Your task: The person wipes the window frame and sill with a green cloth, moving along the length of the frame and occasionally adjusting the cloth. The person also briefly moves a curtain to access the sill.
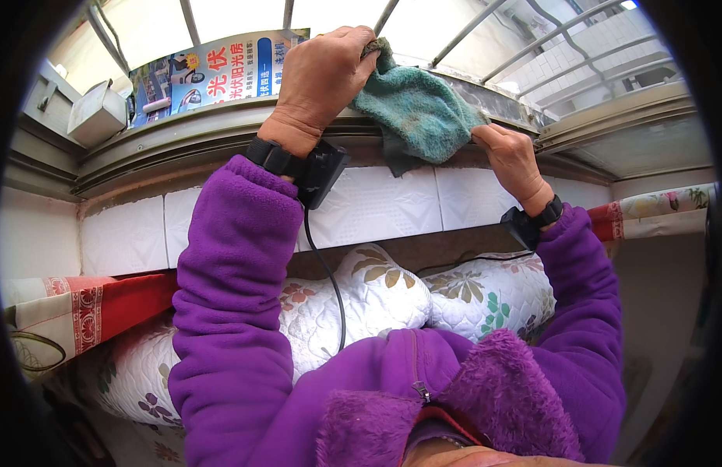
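A green terry cloth (419, 111), stained brown in places, hangs between my two hands over the metal window frame (221, 125). My left hand (329, 79) is raised and grips a bunched upper corner of it. Lower and to the right, my right hand (510, 157) pinches the cloth's other edge between thumb and fingers. The cloth's lower part hangs in front of the frame, just above the white tiles, and a darker piece of fabric (399, 154) shows beneath it. Both wrists carry black straps with small black devices.
Metal window bars (466, 32) stand beyond the frame. A printed poster (221, 73) with writing lies behind the frame, beside a white box (98, 114). Below are a white-tiled sill (367, 204), a patterned quilt (361, 298) and red-trimmed curtains (115, 309) at both sides. A black cable hangs from the left wrist.
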Available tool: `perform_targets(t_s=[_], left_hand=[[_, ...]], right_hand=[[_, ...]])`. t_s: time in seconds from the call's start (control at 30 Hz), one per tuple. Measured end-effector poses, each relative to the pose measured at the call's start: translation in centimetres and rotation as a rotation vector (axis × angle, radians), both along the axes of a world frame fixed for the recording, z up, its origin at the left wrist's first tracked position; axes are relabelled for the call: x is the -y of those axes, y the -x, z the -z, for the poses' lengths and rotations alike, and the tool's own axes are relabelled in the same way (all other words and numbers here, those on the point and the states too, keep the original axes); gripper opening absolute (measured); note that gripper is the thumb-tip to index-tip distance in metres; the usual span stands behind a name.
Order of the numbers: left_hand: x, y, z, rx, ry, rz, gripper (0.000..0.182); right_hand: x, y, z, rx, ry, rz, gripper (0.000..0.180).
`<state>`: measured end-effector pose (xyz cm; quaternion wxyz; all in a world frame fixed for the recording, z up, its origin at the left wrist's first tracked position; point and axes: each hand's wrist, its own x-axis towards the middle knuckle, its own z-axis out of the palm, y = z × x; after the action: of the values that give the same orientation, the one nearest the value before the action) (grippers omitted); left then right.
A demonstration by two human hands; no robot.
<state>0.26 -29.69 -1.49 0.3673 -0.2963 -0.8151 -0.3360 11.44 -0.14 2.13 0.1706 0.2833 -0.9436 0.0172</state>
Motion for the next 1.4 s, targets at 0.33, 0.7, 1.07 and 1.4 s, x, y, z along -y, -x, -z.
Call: perform_targets(t_s=[0.33,0.7,1.07,1.4], left_hand=[[1.0,1.1,-0.4,-0.212,0.062,-0.142,0.019],[2.8,2.0,-0.7,-0.135,-0.016,-0.3,0.02],[3.5,2.8,0.1,-0.016,-0.193,-0.326,0.02],[5.8,4.6,0.8,0.084,-0.471,-0.259,0.035]], right_hand=[[7.1,2.4,-2.2,0.225,-0.239,-0.039,0.009],[19.1,4.3,0.3,0.088,-0.105,-0.241,0.005],[7.6,-11.0,2.4,0.089,0.472,0.385,0.004],[2.0,-6.4,6.4,0.335,1.113,0.373,0.016]])
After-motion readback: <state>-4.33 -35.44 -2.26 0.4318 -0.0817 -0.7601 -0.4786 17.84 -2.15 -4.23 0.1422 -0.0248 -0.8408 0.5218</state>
